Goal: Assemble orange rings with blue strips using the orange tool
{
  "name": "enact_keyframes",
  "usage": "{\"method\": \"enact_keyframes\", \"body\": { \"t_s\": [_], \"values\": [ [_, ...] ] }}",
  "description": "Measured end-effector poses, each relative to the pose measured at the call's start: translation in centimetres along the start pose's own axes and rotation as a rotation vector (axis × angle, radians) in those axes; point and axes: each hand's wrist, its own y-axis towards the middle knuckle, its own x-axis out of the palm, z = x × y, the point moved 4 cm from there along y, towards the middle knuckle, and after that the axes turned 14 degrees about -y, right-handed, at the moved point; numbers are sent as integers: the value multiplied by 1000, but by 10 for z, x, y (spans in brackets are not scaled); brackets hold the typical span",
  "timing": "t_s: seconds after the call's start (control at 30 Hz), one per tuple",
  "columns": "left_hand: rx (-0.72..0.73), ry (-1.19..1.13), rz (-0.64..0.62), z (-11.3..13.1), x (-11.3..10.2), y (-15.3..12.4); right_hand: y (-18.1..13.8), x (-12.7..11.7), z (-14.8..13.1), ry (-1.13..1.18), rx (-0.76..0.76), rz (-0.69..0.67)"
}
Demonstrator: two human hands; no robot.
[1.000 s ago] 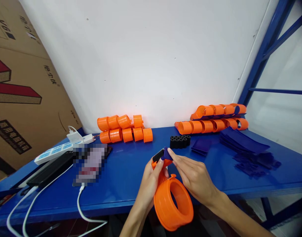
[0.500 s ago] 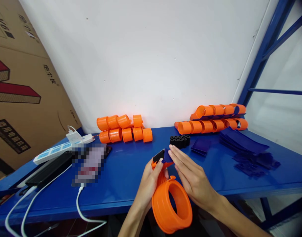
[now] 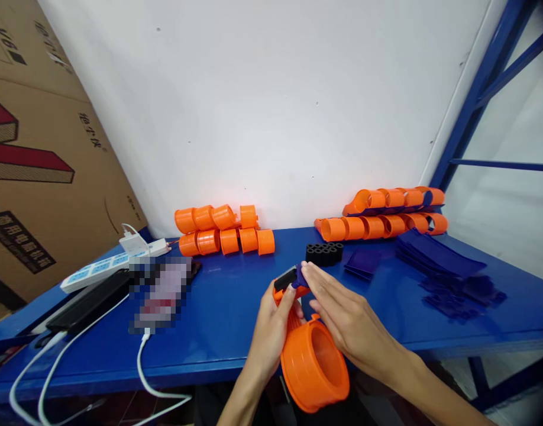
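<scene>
My left hand (image 3: 271, 325) is closed around the narrow arm of an orange plastic part, its thumb on top. The part's wide orange ring (image 3: 309, 378) hangs below my hands, over the table's front edge. At the upper end sit a black roller (image 3: 285, 278) and a small dark blue plastic sheet (image 3: 300, 277), close to my left thumb tip. My right hand (image 3: 351, 319) has its fingers stretched out side by side, their tips pressing on the blue sheet from the right. The right thumb is mostly hidden.
On the blue table (image 3: 227, 331), orange ring parts (image 3: 229, 241) stand back left, more orange parts (image 3: 373, 228) back right. Black tubes (image 3: 323, 254), blue sheets (image 3: 362, 263) and a larger blue stack (image 3: 440, 254) lie right. A phone (image 3: 165, 290), power strip (image 3: 98, 272) and cables are left.
The orange ring has swung slightly up and to the right, turning its opening. My right fingertips have moved further over the blue sheet, which now looks more bent. My left hand keeps its hold.
</scene>
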Motion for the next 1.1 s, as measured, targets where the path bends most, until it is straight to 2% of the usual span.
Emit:
{"method": "enact_keyframes", "body": {
  "t_s": [0.27,0.53,0.83,0.97,1.03,1.1],
  "values": [
    [10,20,8,2,0,-1,-3,3,-1,100,-8,-206],
    [16,53,-17,2,0,-2,-5,3,-1,168,15,-276],
    [3,56,65,8,3,0,-5,0,2,190,10,-399],
    [-29,32,87,9,3,0,-4,-6,3,274,52,-293],
    [-57,0,116,8,-1,1,-5,-12,17,240,159,-151],
    [-80,-49,175,7,-8,2,-11,-19,43,121,346,-8]
  ]
}}
